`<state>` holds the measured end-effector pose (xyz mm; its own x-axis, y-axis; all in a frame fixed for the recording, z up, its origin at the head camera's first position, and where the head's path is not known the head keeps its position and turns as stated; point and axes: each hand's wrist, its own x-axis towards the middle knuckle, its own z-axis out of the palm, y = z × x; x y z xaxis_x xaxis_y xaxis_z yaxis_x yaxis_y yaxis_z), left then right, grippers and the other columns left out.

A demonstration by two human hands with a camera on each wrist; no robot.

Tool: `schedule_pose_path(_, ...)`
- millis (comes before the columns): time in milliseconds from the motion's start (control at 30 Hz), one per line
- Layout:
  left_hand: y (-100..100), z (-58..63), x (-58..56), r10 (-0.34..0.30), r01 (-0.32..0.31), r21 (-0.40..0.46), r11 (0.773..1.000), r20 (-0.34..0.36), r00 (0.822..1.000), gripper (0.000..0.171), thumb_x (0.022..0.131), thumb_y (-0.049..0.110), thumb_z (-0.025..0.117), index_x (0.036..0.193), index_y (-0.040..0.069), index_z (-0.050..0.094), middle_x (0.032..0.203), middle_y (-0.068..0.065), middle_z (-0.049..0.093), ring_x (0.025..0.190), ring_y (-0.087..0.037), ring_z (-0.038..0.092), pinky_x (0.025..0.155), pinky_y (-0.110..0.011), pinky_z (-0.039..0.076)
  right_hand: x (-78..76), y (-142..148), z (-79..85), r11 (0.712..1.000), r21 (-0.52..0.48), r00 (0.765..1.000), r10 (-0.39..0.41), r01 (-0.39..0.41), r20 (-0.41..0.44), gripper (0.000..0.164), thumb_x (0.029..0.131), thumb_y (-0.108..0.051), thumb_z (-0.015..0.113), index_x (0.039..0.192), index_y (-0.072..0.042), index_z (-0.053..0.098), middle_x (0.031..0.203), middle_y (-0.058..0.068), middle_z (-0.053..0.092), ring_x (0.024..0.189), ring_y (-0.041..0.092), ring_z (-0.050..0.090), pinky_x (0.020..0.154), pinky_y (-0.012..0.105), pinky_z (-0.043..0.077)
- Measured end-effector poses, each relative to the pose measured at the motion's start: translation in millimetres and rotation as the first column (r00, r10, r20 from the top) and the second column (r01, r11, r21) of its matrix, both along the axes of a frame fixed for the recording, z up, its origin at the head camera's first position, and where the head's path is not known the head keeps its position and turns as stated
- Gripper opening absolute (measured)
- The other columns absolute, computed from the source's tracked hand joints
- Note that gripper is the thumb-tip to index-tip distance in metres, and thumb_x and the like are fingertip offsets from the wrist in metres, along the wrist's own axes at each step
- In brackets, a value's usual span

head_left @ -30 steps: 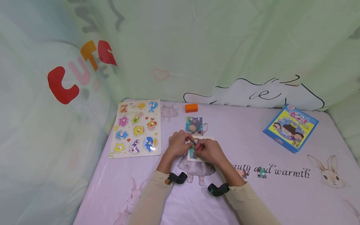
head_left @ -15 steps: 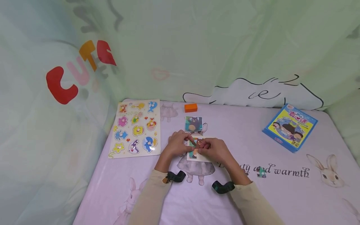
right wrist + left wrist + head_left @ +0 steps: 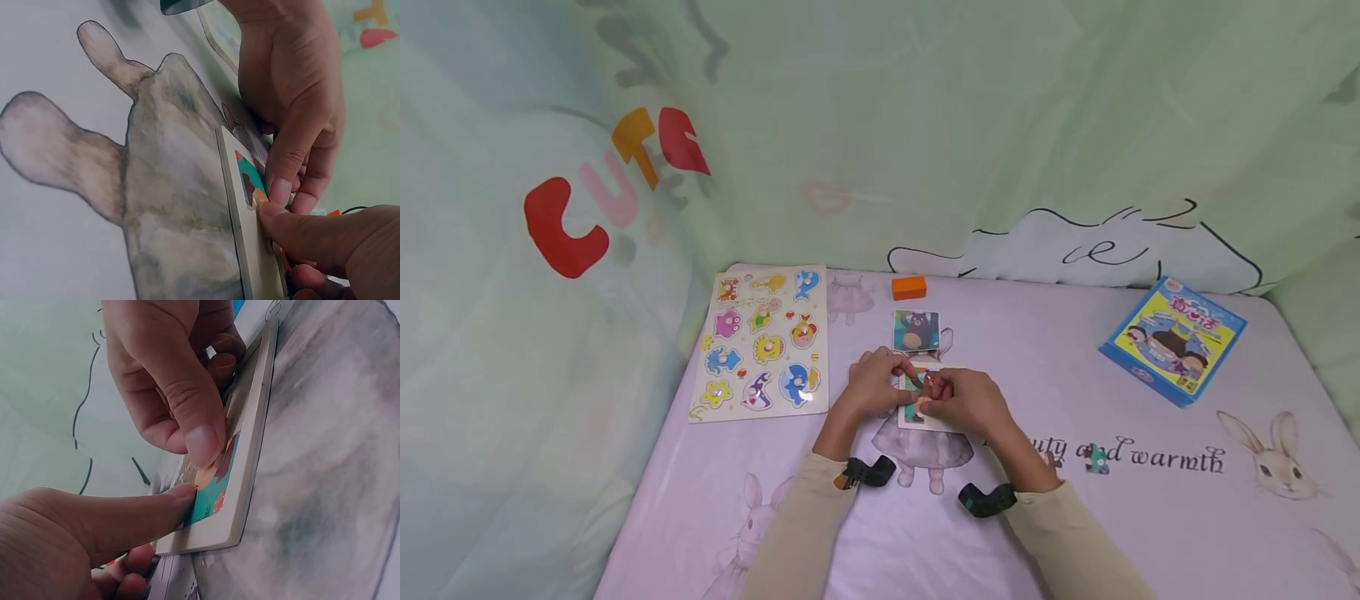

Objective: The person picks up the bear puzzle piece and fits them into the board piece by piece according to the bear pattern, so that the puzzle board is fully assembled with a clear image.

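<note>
A small jigsaw puzzle tray with a pale rim lies on the table before me; its picture shows a brown bear on teal. My left hand grips the tray from its left, thumb laid over the picture and fingers at the side. From the right, my right hand pinches a brown bear puzzle piece between thumb and forefinger, down at the tray's face. Both thumbs nearly meet there in the right wrist view. Fingers hide much of the tray, so the piece's exact fit is unclear.
Beyond the tray lie a bear picture card and an orange block. A sea-animal knob puzzle board is at left, a blue-yellow box at right. Loose puzzle pieces lie near the right forearm.
The bear piece in my right hand has turned its brown printed face into view and come down over the tray. My left hand has stayed at the tray's left side.
</note>
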<state>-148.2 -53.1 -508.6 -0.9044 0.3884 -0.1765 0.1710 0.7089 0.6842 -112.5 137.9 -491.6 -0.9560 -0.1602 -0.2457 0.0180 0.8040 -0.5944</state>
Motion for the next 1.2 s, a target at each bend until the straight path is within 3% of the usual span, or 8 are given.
schedule_pose_path(200, 0.2, -1.3, 0.8, 0.001, 0.0, -0.01, 1.0, 0.006, 1.0, 0.023, 0.082, 0.024, 0.083, 0.102, 0.022, 0.072, 0.101, 0.0, 0.055, 0.098, -0.019, 0.047, 0.09, -0.04, 0.034, 0.8, -2.7, 1.2, 0.999, 0.033, 1.0, 0.011, -0.011, 0.014, 0.029, 0.083, -0.034, 0.084, 0.082, -0.015, 0.062, 0.069, 0.0, 0.052, 0.066, 0.017, 0.05, 0.06, 0.031, 0.033)
schedule_pose_path(567, -1.3, -3.6, 0.4, -0.031, 0.032, -0.021, 0.999, 0.017, 0.999, 0.025, 0.082, 0.026, 0.085, 0.103, 0.023, 0.072, 0.102, 0.001, 0.055, 0.1, -0.019, 0.047, 0.09, -0.042, 0.036, 0.1, -2.3, 0.9, 0.99, 0.04, 0.991, 0.134, -0.135, 0.023, 0.024, 0.082, -0.025, 0.084, 0.082, -0.016, 0.062, 0.068, 0.0, 0.052, 0.066, 0.017, 0.049, 0.059, 0.031, 0.033)
schedule_pose_path(1200, -0.4, -4.3, -0.8, -0.01, 0.01, -0.011, 1.0, -0.01, 1.0, 0.014, 0.09, 0.03, 0.073, 0.102, 0.024, 0.071, 0.1, 0.002, 0.051, 0.097, -0.019, 0.044, 0.085, -0.038, 0.031, 4.5, -4.6, 4.4, 0.993, 0.023, 0.992, 0.117, -0.116, -0.039, 0.024, 0.084, -0.025, 0.083, 0.081, -0.015, 0.061, 0.068, 0.0, 0.05, 0.068, 0.017, 0.048, 0.058, 0.031, 0.031)
